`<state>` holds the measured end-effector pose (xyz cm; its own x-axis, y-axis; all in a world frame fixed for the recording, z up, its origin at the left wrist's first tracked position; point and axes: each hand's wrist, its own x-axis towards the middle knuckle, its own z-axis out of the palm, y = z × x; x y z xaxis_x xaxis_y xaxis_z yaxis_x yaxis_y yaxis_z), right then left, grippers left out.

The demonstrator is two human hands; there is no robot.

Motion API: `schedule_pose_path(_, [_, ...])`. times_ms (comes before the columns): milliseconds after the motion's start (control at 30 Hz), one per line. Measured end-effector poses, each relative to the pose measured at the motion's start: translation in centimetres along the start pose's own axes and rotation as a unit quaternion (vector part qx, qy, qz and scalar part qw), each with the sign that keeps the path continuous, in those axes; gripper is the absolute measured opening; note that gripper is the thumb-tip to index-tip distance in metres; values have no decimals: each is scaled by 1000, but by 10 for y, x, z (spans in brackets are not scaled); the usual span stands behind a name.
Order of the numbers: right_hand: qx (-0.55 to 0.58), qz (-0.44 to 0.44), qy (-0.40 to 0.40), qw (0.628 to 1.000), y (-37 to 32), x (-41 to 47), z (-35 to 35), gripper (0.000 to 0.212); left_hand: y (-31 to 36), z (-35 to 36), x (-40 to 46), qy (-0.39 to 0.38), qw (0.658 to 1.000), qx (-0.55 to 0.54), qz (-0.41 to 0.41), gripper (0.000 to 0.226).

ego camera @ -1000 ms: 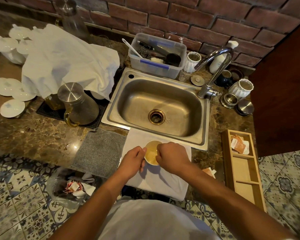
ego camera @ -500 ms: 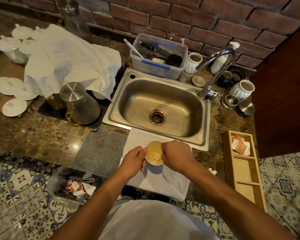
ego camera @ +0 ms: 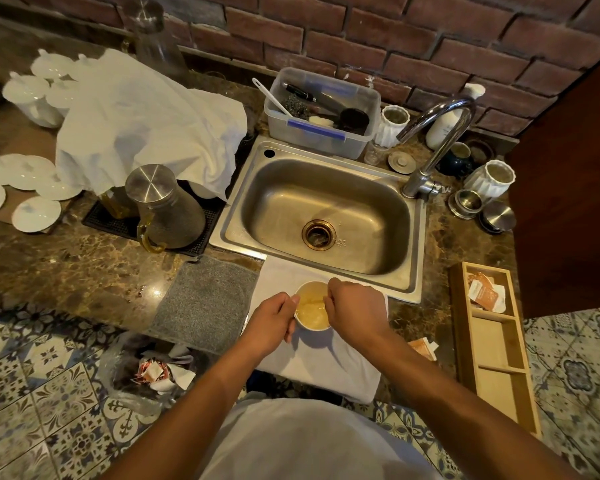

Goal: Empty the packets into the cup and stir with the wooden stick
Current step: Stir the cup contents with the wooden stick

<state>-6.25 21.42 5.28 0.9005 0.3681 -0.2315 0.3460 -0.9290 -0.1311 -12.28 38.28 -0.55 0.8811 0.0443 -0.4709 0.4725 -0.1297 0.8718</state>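
Brown marble countertop [ego camera: 84, 268] ran below a red brick wall [ego camera: 361, 46], with a steel sink [ego camera: 326, 216] set into it. At six o'clock from the drain, a paper cup [ego camera: 313, 311] of pale yellow liquid stood on a white cloth [ego camera: 326, 358]. At its nine o'clock side the left hand [ego camera: 271, 323] wrapped the cup wall. At three o'clock the right hand [ego camera: 355, 313] was clenched over the rim, pinching a thin wooden stick [ego camera: 314, 301] that was barely visible in the liquid. Orange packets [ego camera: 484, 292] lay in the far compartment of a wooden tray [ego camera: 492, 386] at three o'clock.
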Motion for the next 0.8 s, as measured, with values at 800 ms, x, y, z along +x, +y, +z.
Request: schedule_pose_path(800, [-45,-67,-70,994,1,-5,-5,25,4,0,-1,-6,1000,15,-2,40])
